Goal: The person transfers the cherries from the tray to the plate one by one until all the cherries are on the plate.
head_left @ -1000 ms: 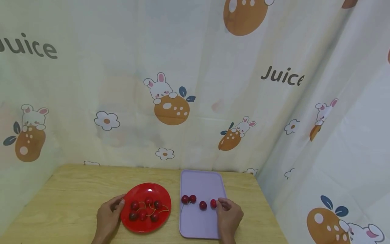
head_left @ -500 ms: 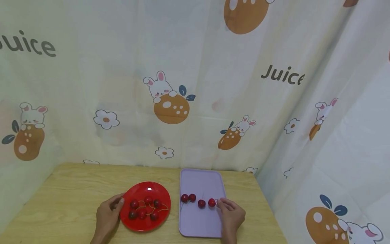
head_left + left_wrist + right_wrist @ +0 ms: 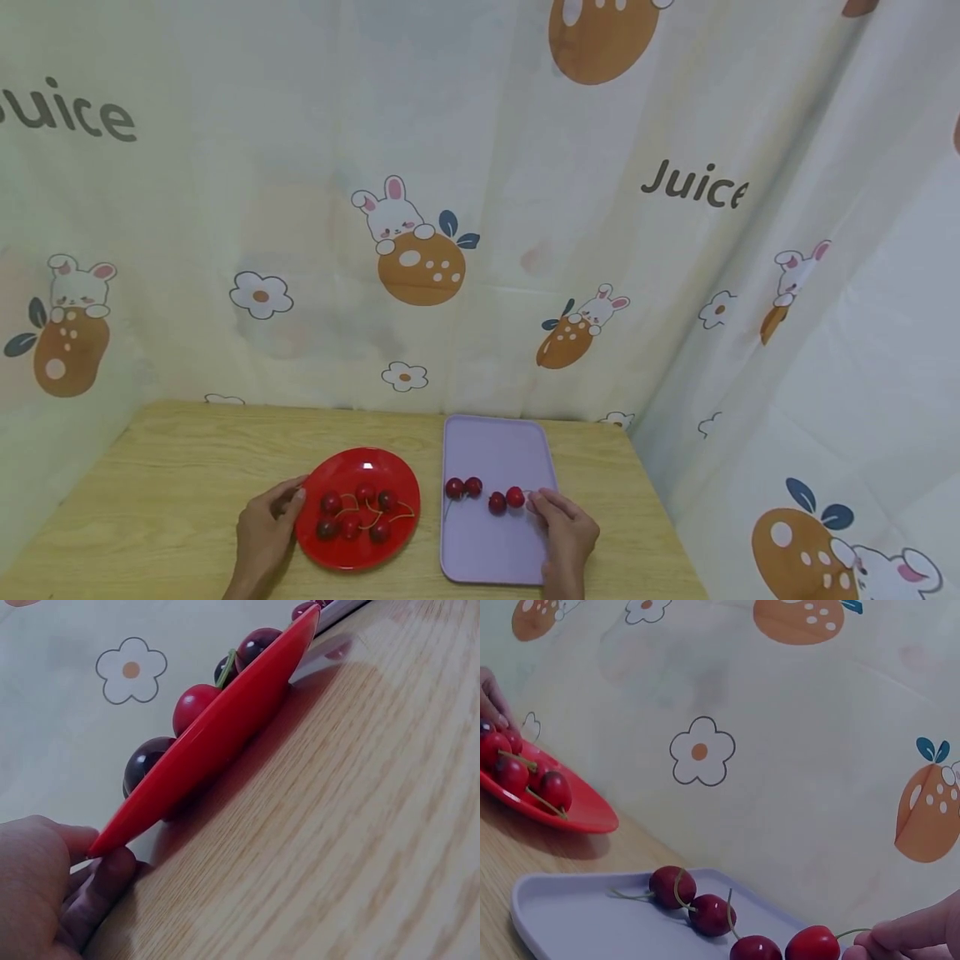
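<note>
The left hand (image 3: 264, 527) grips the red plate (image 3: 352, 557). At the lilac tray (image 3: 491, 550), the right hand (image 3: 567, 529) pinches a cherry (image 3: 514, 497) by its stem (image 3: 853, 931).

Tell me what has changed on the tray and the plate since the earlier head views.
The right hand, pinching a stem, has brought its bright red cherry leftward over the lilac tray, narrowing the gap to the neighbouring darker cherry. Nothing was let go. Unchanged: the left hand gripping the red plate, the plate's six cherries, and the pair of cherries near the tray's left edge.
</note>
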Tool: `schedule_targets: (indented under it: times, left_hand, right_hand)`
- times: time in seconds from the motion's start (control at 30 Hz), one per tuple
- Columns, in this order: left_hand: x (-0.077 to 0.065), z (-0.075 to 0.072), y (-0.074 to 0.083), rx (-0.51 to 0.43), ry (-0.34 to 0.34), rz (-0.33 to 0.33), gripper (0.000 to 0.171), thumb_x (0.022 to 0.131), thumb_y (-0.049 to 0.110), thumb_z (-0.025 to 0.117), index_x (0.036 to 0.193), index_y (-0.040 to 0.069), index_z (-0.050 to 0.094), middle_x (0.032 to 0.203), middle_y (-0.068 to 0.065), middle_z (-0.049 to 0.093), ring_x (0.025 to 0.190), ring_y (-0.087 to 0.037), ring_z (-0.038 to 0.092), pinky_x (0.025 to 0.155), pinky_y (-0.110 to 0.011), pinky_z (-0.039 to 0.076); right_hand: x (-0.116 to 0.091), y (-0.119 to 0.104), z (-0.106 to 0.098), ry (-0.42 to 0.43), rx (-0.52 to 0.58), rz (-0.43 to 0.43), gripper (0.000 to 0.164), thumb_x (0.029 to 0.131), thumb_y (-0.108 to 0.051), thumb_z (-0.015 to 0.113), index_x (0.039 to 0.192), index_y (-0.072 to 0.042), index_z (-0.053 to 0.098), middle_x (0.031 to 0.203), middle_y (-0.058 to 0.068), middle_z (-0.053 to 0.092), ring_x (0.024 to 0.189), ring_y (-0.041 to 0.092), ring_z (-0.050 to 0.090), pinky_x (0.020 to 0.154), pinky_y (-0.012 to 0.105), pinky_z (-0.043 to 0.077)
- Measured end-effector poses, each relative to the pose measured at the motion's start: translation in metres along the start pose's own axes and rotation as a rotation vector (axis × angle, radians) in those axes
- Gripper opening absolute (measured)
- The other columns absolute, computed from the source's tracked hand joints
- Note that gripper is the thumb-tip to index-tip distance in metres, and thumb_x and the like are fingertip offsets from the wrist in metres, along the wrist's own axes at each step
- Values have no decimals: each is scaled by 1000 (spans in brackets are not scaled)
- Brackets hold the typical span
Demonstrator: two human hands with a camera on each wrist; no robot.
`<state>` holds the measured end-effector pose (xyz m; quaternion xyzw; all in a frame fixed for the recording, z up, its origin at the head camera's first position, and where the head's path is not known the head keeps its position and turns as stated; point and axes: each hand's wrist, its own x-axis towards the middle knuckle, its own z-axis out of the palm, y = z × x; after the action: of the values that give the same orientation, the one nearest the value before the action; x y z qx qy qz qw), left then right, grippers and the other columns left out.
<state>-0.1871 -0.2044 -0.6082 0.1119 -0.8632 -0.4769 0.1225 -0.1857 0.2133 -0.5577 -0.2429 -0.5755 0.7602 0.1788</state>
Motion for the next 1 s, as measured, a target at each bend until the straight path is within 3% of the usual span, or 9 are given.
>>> schedule_targets:
  times: [0.27, 0.53, 0.8, 1.0]
  left_hand:
    - [0, -1, 2, -16, 3, 3, 31, 108, 13, 67, 137, 3, 74, 117, -18, 80, 84, -3, 67, 73, -19, 50]
    - [-1, -2, 3, -1, -13, 10, 32, 109, 13, 67, 139, 3, 73, 120, -19, 80, 85, -5, 66, 72, -20, 48]
    - [0, -1, 2, -10, -13, 8, 32, 109, 14, 67, 139, 4, 73, 121, -19, 80, 85, -6, 66, 73, -20, 49]
    - [1, 0, 3, -18, -19, 1, 32, 110, 14, 66, 139, 4, 73, 121, -19, 80, 87, -7, 67, 73, -20, 49]
  right_hand:
    - [-2, 2, 3, -30, 51, 57, 17, 91, 3, 84, 107, 8, 80, 75, 0, 82, 67, 9, 79, 63, 21, 57]
    - [-4, 0, 6, -57, 19, 119, 30, 91, -1, 86, 118, 7, 78, 81, 0, 83, 72, 8, 80, 68, 24, 58]
    - [-5, 0, 7, -111, 63, 120, 13, 93, 0, 83, 106, -2, 83, 79, -2, 83, 70, 7, 79, 65, 22, 56]
    - [-6, -2, 10, -108, 60, 147, 15, 93, -1, 85, 107, -5, 83, 81, -1, 84, 73, 8, 80, 68, 23, 57]
